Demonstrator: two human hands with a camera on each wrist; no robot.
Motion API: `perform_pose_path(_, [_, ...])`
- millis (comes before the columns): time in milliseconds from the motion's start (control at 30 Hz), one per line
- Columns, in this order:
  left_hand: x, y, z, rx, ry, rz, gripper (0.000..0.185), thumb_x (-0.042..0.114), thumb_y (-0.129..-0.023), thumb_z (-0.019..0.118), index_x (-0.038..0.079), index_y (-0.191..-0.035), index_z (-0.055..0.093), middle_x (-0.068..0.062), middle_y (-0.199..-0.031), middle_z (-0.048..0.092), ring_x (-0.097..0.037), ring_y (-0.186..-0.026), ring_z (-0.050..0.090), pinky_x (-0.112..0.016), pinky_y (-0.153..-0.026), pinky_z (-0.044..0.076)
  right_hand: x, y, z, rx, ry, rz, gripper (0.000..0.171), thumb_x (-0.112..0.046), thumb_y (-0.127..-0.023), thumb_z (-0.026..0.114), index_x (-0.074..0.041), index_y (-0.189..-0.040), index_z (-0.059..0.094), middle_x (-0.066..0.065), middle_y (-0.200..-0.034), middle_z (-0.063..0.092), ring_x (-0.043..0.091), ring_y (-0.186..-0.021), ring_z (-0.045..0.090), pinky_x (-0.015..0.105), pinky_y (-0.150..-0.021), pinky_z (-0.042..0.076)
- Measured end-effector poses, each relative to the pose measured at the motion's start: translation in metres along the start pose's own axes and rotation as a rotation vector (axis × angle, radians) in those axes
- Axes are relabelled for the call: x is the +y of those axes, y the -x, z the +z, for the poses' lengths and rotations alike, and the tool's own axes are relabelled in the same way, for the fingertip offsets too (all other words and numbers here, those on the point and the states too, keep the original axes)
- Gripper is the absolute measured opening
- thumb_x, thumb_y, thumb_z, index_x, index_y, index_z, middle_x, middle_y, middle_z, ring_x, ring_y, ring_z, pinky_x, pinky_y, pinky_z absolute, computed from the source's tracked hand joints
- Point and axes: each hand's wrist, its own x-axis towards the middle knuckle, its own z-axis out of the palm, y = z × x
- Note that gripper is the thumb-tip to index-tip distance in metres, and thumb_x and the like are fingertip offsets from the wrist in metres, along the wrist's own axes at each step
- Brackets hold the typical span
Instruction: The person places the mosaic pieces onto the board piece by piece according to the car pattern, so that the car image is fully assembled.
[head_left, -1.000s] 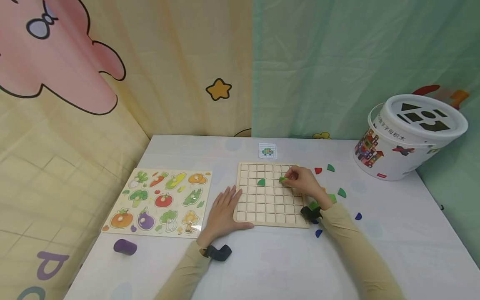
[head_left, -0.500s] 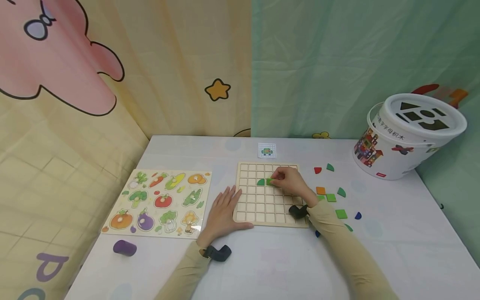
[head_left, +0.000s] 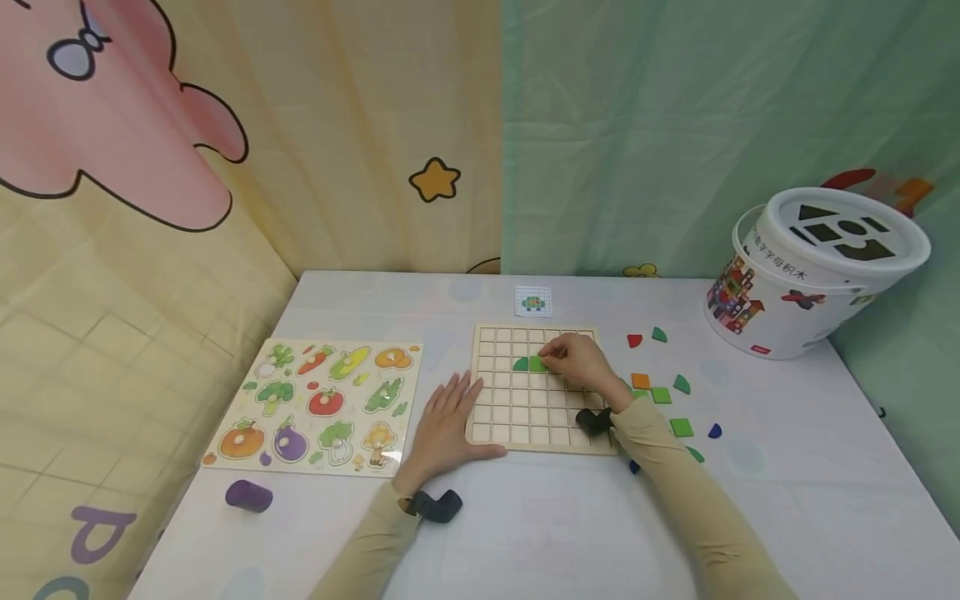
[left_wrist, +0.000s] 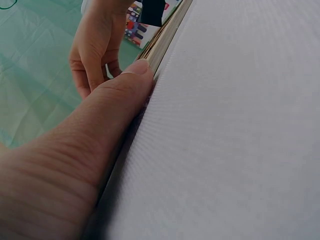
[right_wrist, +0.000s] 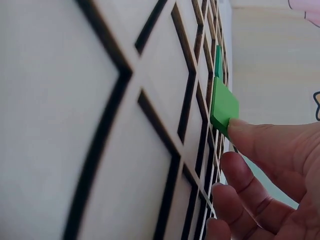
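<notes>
My right hand [head_left: 579, 362] pinches a light green square tile [right_wrist: 225, 107] at its edge, thumb in front, over the wooden grid board [head_left: 543, 417]. The tile is tilted slightly against the grid in the right wrist view. Just left of it, a dark green quarter-circle tile [head_left: 521, 364] lies in a cell. My left hand [head_left: 446, 425] is spread flat at the board's left side, its thumb along the near left corner. In the left wrist view the left thumb [left_wrist: 107, 107] touches the board's edge [left_wrist: 167, 37].
Right of the board lie loose green, red, blue and orange tiles [head_left: 640, 381]. A small pattern card [head_left: 533, 302] is behind the board. At left are a vegetable puzzle board [head_left: 300, 442] and a purple cylinder [head_left: 249, 496]. A white bucket [head_left: 795, 308] stands at the back right.
My right hand has carried the green square tile leftward across the board, to beside the quarter-circle tile, and the square now lies lower and flatter. The left hand has stayed put.
</notes>
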Motion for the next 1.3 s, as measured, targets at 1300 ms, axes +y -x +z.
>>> perform_pose_path(1300, [-0.001, 0.001, 0.002, 0.017, 0.002, 0.015, 0.114, 0.079, -0.068, 0.059, 0.013, -0.152, 0.021, -0.007, -0.158, 0.013, -0.023, -0.144, 0.005, -0.038, -0.115, 0.003, 0.046, 0.023, -0.045, 0.085, -0.052, -0.006, 0.021, -0.018, -0.092, 0.065, -0.002, -0.102, 0.072, 0.006, -0.087, 0.066, 0.021, -0.072, 0.054, 0.032, -0.058, 0.045])
